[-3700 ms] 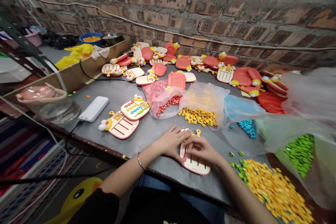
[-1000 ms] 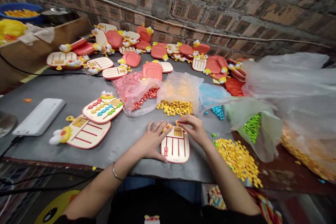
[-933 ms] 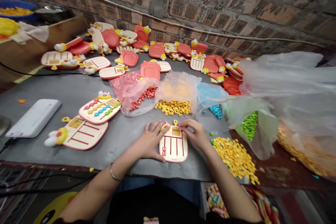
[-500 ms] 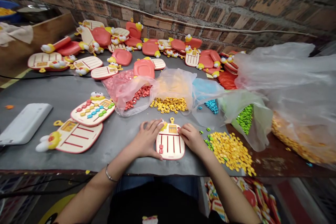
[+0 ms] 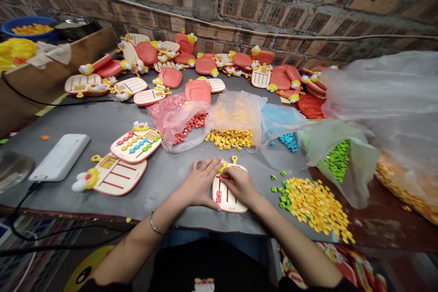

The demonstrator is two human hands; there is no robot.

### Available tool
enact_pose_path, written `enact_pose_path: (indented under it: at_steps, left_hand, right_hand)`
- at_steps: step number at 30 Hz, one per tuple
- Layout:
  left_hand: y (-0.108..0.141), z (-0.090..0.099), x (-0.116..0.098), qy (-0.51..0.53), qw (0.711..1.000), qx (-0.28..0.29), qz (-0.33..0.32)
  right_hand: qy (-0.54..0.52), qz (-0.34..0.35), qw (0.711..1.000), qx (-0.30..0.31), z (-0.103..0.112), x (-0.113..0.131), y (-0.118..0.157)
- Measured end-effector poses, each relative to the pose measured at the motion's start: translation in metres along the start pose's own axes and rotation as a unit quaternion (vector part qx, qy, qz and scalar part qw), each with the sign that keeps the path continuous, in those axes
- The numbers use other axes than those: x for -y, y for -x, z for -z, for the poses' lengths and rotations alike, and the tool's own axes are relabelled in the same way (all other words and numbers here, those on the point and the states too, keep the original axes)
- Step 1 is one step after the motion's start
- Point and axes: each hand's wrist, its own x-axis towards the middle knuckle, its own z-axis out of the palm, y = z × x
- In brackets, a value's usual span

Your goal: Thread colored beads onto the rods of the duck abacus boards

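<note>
A cream-and-red toy abacus board (image 5: 228, 198) with a yellow duck head lies on the grey table top (image 5: 160, 182) in front of me. My left hand (image 5: 200, 183) rests spread against its left edge, with the fingers near the duck head. My right hand (image 5: 239, 185) is curled over the board's middle and hides much of it; I cannot tell whether its fingers hold a bead. Small red pieces show low on the board's left rod. A loose pile of yellow beads (image 5: 316, 205) with some green ones lies to the right of my right hand.
Open plastic bags of red (image 5: 190, 124), yellow (image 5: 230, 139), blue (image 5: 289, 142) and green (image 5: 338, 160) beads stand beyond my hands. Several duck boards and red parts lie along the brick wall. A white power bank (image 5: 59, 157) and two more boards lie left.
My right hand has moved from the board's upper right edge onto its middle and now covers more of it. The view has shifted slightly, and my left hand stays at the board's left edge.
</note>
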Motion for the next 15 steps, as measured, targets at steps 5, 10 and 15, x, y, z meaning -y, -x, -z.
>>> enact_pose_path:
  at_steps: [5, 10, 15]
  left_hand:
    - [0.000, -0.002, 0.001, -0.001, 1.000, -0.007, -0.004]
    - [-0.001, -0.007, 0.003, 0.006, 0.999, -0.025, -0.022]
    - [-0.001, -0.010, 0.006, 0.016, 0.999, -0.043, -0.028]
  right_hand:
    - [-0.080, 0.027, 0.992, 0.096, 0.016, 0.003, -0.001]
    - [-0.094, 0.016, 0.994, 0.061, 0.031, 0.003, -0.058]
    - [0.004, 0.082, 0.991, 0.109, -0.020, 0.005, -0.155]
